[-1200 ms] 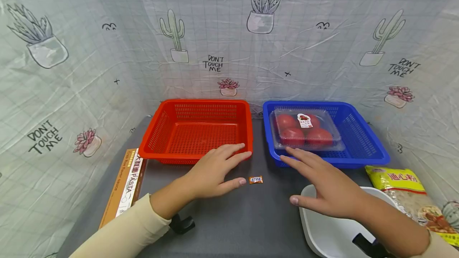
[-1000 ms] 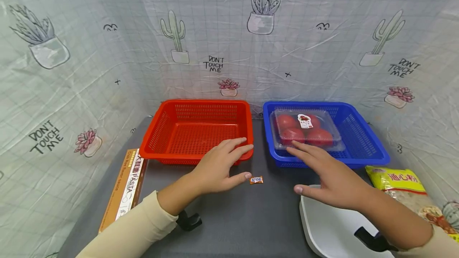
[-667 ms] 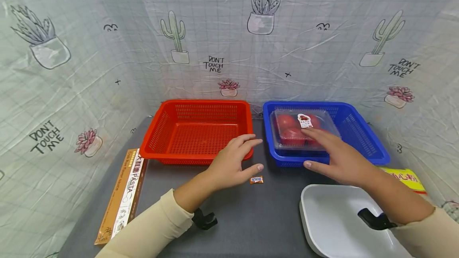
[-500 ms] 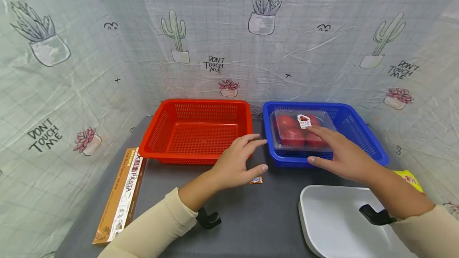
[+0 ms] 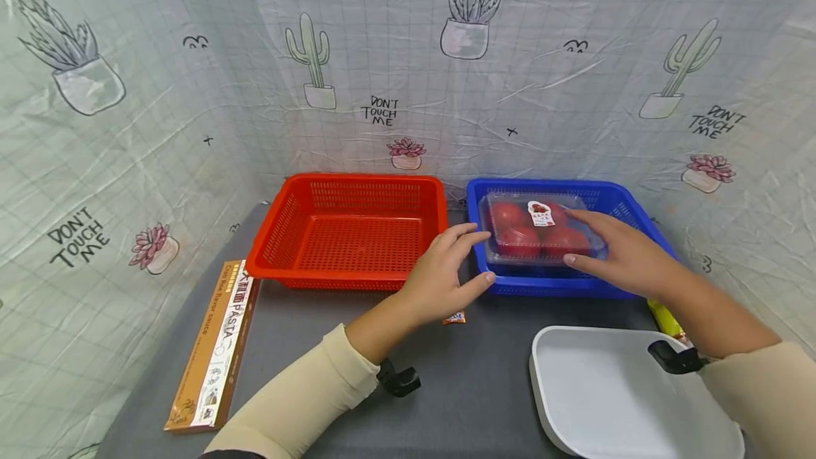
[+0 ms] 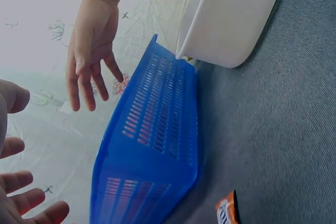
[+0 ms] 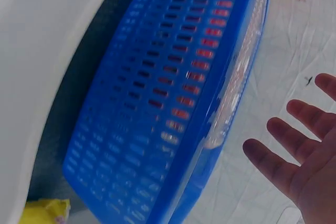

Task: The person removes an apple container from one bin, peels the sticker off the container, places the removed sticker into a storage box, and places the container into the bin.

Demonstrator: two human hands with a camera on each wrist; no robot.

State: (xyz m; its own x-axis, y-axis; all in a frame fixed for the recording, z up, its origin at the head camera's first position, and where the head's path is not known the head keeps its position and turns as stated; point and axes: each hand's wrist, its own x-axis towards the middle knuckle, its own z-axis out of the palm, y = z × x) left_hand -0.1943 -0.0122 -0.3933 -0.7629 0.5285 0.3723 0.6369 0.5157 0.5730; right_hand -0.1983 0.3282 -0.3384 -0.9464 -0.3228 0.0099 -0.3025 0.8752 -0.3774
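Left hand (image 5: 440,282): fingers extended, gripping nothing, left of the clear plastic box of round red fruit (image 5: 540,234).
Right hand (image 5: 627,253): fingers extended, likewise gripping nothing, at the box's right end.
Fruit box: in the left part of the blue perforated plastic basket (image 5: 561,287).
Left: red perforated plastic basket (image 5: 360,246).
Nearer, right: white rounded-rectangular plastic tub (image 5: 625,388).
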